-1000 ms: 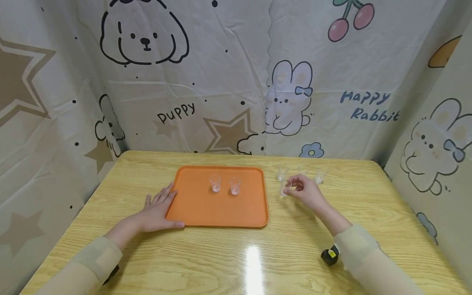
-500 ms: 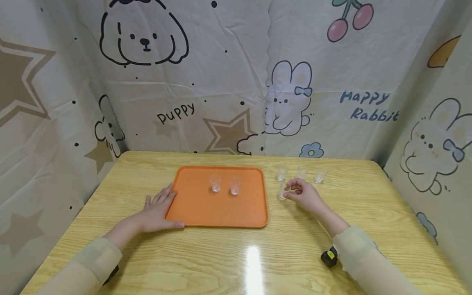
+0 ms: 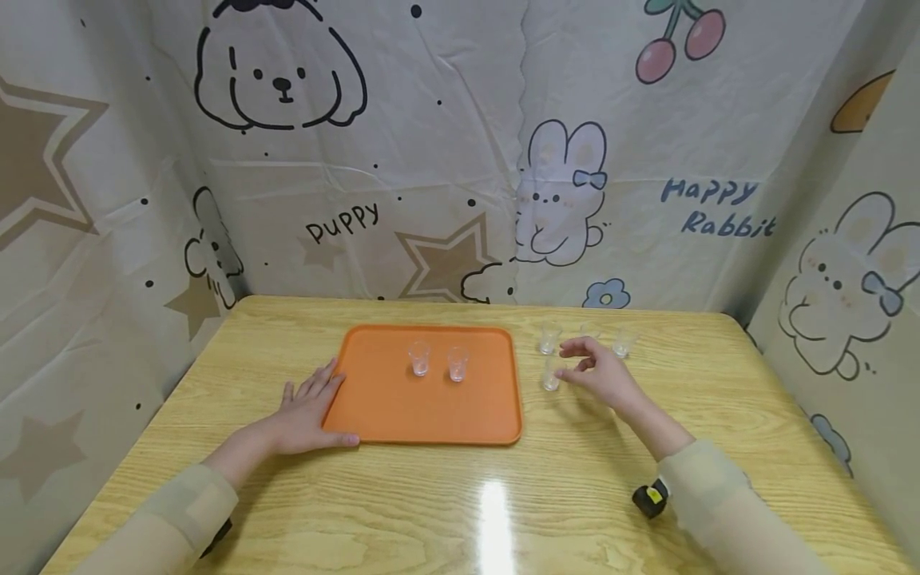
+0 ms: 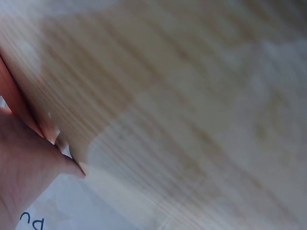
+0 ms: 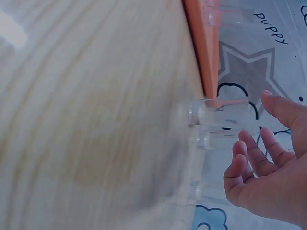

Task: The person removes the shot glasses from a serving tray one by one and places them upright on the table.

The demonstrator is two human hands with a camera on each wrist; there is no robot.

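My right hand (image 3: 600, 374) is beside a small clear shot glass (image 3: 551, 377), which stands upright on the table just right of the orange tray (image 3: 431, 415). In the right wrist view, the thumb and fingers of that hand (image 5: 271, 177) are spread apart near the rim of the glass (image 5: 223, 113). My left hand (image 3: 305, 417) rests with straight, spread fingers along the tray's left edge. On the tray stand two more shot glasses, one at left (image 3: 420, 359) and one at right (image 3: 458, 365).
Behind my right hand, a row of shot glasses stands near the table's back: a left one (image 3: 549, 339), a partly hidden middle one (image 3: 589, 331) and a right one (image 3: 624, 343). A printed cloth (image 3: 402, 184) hangs right behind the wooden table (image 3: 402, 503).
My right hand has set the shot glass down slightly nearer on the table, then let go, its thumb and fingers parting. The left hand and tray have stayed put.
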